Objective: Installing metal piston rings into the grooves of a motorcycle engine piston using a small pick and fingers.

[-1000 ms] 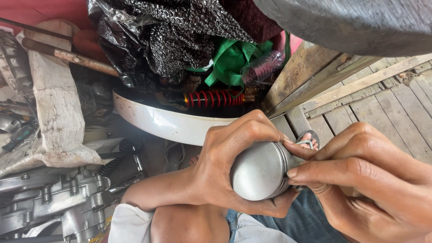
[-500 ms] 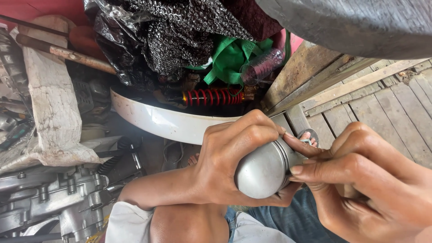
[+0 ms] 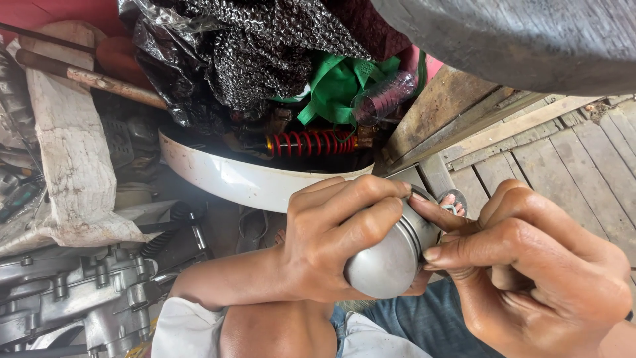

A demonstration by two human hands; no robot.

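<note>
So we've got a grey metal piston (image 3: pixel 391 262) gripped in our left hand (image 3: pixel 331 245), fingers wrapped over its side and domed crown facing up at the camera. It sits right over our lap, above the jeans, not resting on any surface. Our right hand (image 3: pixel 536 278) is pinched in tight against the piston's grooved upper edge, thumb and forefinger pressing on the thin ring (image 3: pixel 424 225) that runs around there. So both hands are clenched, left on the piston, right on the ring.

How far along? Our guess is the ring work is mid-way: the ring looks partly sitting in the groove, but we can't tell whether it's fully seated, since the fingers hide most of it. The far side of the piston is out of view too.

Containers: the white tub-like shell (image 3: pixel 252 182) past our hands holds a red coil spring (image 3: pixel 311 142), with black bubble wrap (image 3: pixel 265 46) and a green strap (image 3: pixel 338 83) piled over it. A grey engine casing (image 3: pixel 73 298) lies at the lower left, beside a dirty cloth (image 3: pixel 66 152).
</note>
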